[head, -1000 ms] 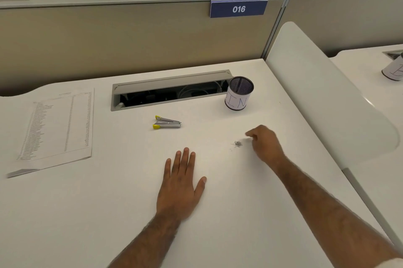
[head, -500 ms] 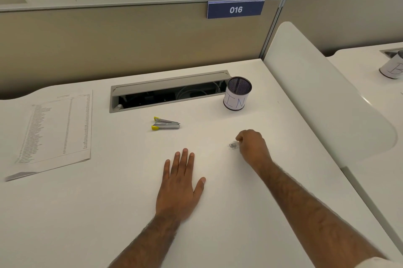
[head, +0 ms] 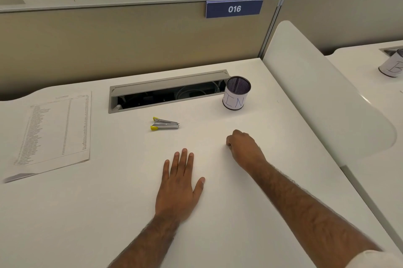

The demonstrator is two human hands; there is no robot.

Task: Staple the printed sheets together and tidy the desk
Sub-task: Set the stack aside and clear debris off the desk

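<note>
Left hand (head: 178,184): flat on the surface (head: 87,213), palm down, fingers (head: 185,158) straight and slightly spread, holding nothing. It appears to serve as a brace.

Right hand (head: 244,150): just beyond and to the right, knuckles up, its fingers curled under with the tips against the surface. Whatever lies beneath them is hidden, so I cannot tell whether they pinch anything.

Assessment: the stapling looks finished or set aside, and the step in hand is judged to be tidying, probably lifting something small off the surface. To do it well, pinch with fingertip and thumb rather than sweep, lift straight up, and carry the hand to the mesh cup (head: 236,94) before releasing. The cup stands near, directly beyond the right hand, so the reach is short. Tipping it with the knuckles is the main risk.

Metal tool (head: 165,123): small, silver, yellow-tipped, lying on its side beyond the left hand, untouched. Whether it is a stapler or a staple remover cannot be told.

Printed sheets (head: 54,130): far left, well apart from both hands, lying flat in one squared stack with columns of fine print. The nearest corner shows a grey edge. No staple can be made out.

Cable tray (head: 168,93): open, beside the cup, below the partition (head: 130,38).
</note>
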